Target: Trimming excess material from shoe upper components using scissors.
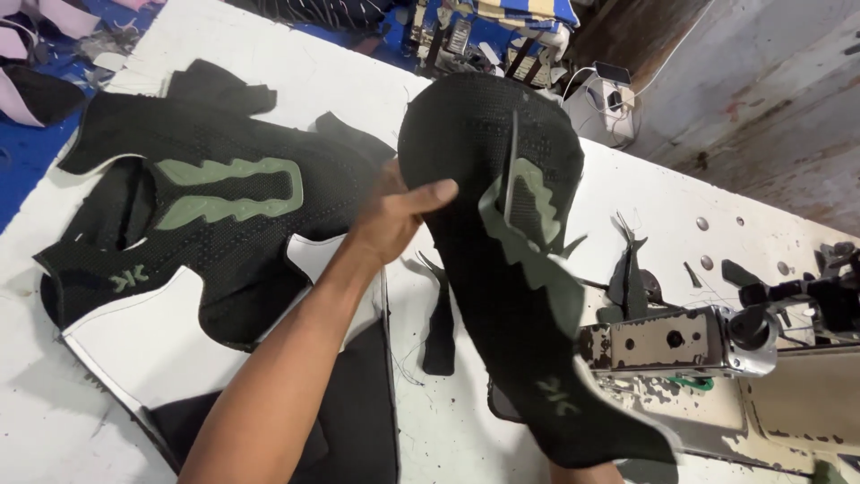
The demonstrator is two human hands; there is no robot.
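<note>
Left hand [394,215] at centre, thumb pinching edge of black knit shoe upper [502,269] with green trim, held up at 3 o'clock of hand; right hand out of sight; sewing machine arm [672,339] at 4 o'clock; stack of matching uppers [224,224] flat on white table [54,412] at 9 o'clock; fabric scraps [632,278] beyond, 2 o'clock

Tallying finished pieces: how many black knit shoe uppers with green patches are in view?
2: one shoe upper flat on the table at left, one upper held up by the left hand. Others may lie hidden.
</note>
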